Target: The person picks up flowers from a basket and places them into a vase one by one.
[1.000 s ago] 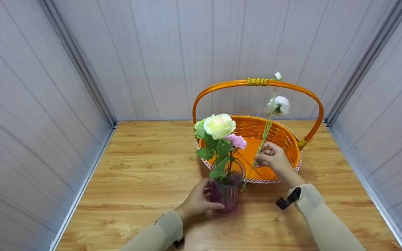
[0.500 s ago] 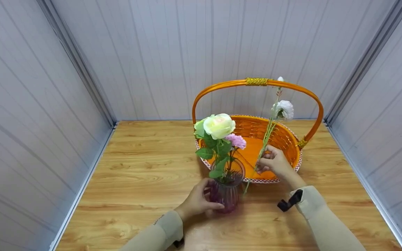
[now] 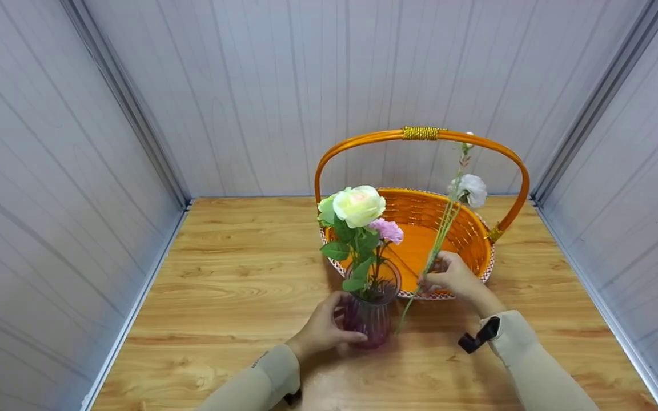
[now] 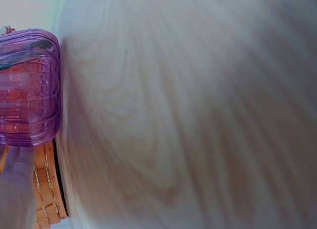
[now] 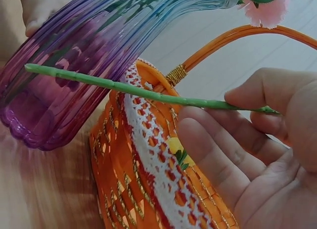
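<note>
My left hand [image 3: 323, 325] grips the purple ribbed glass vase [image 3: 370, 324] low on its side, thumb in front. The vase stands on the table holding a cream rose [image 3: 359, 205] with green leaves and a pink carnation [image 3: 388, 230]. Over the basket's front rim, my right hand [image 3: 452, 278] pinches the green stem [image 5: 148, 94] of a white flower [image 3: 470, 190] between thumb and fingers. That flower leans right, a small white bud above it. In the right wrist view the stem's lower end crosses in front of the vase, outside it.
An orange woven basket [image 3: 406, 210] with a tall arched handle [image 3: 357, 141] and lace-trimmed rim stands right behind the vase. Something yellow [image 5: 174, 146] with green leaves shows inside it. Panelled walls [image 3: 260, 103] enclose the wooden table [image 3: 237, 257] at the back and sides.
My right hand has moved slightly down and toward me with the white flower, whose head has dropped and tilted further right. My left hand and the vase have stayed in place.
</note>
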A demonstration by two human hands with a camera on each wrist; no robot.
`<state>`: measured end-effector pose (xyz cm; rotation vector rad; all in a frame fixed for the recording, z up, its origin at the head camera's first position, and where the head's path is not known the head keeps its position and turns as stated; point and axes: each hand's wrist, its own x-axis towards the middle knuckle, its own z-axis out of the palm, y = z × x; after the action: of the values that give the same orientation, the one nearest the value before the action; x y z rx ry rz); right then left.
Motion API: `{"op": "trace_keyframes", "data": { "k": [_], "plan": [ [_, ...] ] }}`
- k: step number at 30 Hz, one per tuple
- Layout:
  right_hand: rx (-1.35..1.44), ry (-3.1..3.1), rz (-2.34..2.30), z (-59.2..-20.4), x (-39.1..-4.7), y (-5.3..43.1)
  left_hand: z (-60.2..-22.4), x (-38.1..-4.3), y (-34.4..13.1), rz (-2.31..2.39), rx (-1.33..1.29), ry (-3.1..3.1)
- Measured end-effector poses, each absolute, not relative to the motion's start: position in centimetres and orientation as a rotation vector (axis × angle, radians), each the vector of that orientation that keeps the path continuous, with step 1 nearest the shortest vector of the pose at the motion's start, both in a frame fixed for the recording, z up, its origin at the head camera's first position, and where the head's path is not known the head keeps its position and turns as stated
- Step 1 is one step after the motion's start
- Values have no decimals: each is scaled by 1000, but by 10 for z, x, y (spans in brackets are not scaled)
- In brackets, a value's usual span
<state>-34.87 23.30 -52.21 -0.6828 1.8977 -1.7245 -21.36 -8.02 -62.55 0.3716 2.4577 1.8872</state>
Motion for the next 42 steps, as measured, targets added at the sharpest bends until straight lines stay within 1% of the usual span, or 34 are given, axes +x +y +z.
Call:
{"op": "trace_keyframes", "data": {
  "k": [11, 23, 29, 42],
  "plan": [
    [-880, 1817, -1634, -534, -346, 238, -626, -213, -80, 1891, 373, 2464],
    [-893, 1846, -1568, -527, -335, 243, -623, -212, -79, 1905, 366, 2435],
    [-953, 1934, -1529, -521, -330, 244, -624, -212, -79, 1893, 353, 2444],
    [-983, 1926, -1588, -513, -324, 251, -622, -211, -79, 1893, 325, 2432]
  ]
}}
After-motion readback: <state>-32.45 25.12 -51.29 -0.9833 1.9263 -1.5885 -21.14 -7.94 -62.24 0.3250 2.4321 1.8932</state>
